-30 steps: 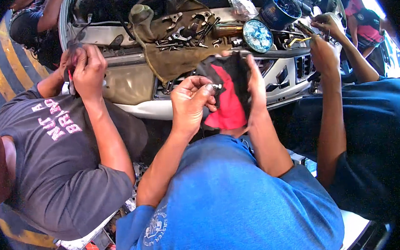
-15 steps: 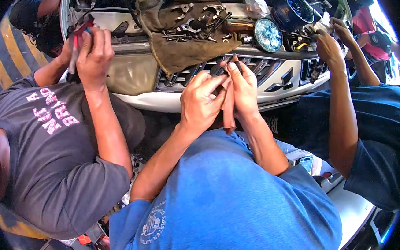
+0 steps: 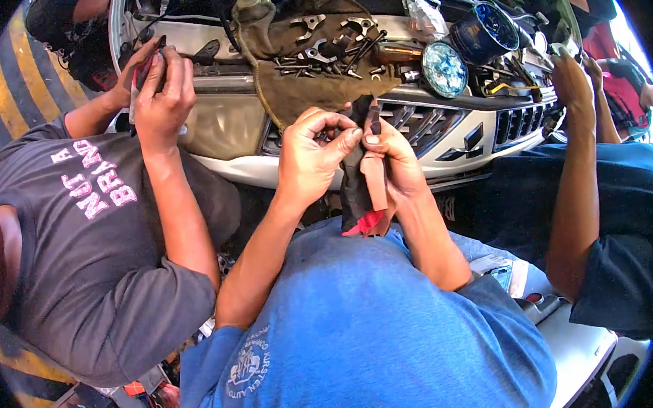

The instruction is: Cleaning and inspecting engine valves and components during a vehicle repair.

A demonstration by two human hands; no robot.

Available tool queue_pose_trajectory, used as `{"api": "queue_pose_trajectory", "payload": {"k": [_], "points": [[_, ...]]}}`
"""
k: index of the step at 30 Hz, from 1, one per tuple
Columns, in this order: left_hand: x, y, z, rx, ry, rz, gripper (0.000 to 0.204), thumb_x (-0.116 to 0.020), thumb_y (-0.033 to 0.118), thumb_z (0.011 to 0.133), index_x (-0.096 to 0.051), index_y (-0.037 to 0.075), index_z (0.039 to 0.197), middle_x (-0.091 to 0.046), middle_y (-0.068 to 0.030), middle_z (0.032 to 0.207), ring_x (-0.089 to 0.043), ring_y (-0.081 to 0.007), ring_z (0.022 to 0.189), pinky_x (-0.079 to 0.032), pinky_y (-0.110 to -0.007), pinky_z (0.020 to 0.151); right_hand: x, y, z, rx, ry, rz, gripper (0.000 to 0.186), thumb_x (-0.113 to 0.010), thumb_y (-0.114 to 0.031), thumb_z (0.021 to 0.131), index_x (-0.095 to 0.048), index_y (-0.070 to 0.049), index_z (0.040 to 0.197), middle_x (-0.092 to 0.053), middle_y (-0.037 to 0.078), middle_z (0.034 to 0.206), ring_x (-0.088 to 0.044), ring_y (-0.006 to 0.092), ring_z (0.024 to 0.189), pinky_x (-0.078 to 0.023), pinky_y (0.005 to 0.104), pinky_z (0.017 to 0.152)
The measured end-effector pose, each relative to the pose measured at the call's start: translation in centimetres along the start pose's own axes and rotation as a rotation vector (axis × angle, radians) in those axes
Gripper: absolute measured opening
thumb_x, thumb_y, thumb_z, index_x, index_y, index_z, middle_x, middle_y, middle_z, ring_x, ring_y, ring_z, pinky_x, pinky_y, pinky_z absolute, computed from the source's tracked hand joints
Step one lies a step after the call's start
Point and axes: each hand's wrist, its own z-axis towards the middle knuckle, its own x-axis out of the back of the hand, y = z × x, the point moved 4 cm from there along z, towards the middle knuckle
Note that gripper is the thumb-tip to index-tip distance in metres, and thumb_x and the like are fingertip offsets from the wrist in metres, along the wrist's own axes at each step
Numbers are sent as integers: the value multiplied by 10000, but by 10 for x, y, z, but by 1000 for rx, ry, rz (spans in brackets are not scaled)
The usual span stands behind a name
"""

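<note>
In front of the car's grille (image 3: 432,130), both my hands are raised close together over a limp rag (image 3: 354,190), black with a pinkish-brown strip and a red lower end. My right hand (image 3: 400,164) is closed round the rag, thumb up along its top edge beside a small dark piece I cannot make out. My left hand (image 3: 304,160) pinches the rag's dark side between thumb and curled fingers. Beyond them, a brown cloth (image 3: 295,91) drapes over the car's front edge, with metal forks (image 3: 320,53) and several bolts (image 3: 297,70) lying on it.
An open dark blue tub (image 3: 474,37) and its round smeared lid (image 3: 444,70) stand right of the cloth, near a clear plastic bag (image 3: 423,14). One co-worker (image 3: 115,244) stands close on my left, another (image 3: 611,220) on my right, both with hands raised over the car.
The rag has been turned and opened out, so its black side and red end now show. My left hand has shifted slightly left. The right co-worker's hands have moved further right.
</note>
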Motion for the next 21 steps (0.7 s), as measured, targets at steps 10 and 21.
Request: {"api": "queue_pose_trajectory", "payload": {"k": [10,21], "points": [[9,10,-7,60,20,-31,163,-720,101,805,-653,-23,887,-608,-52,819,-571,-92,683,-475,-226,583,-12,-24,-8,294,-2,-648,241,-629,-34,866,-612,28,1098,-642,28,929,-588,82,807,-491,234,746],[-3,6,-9,73,-58,110,90,-658,45,835,-628,-18,893,-620,-23,819,-574,-65,680,-487,-211,600,7,-17,8,204,119,-563,126,-553,-61,885,-605,8,976,-629,18,867,-558,74,732,-454,213,663]]}}
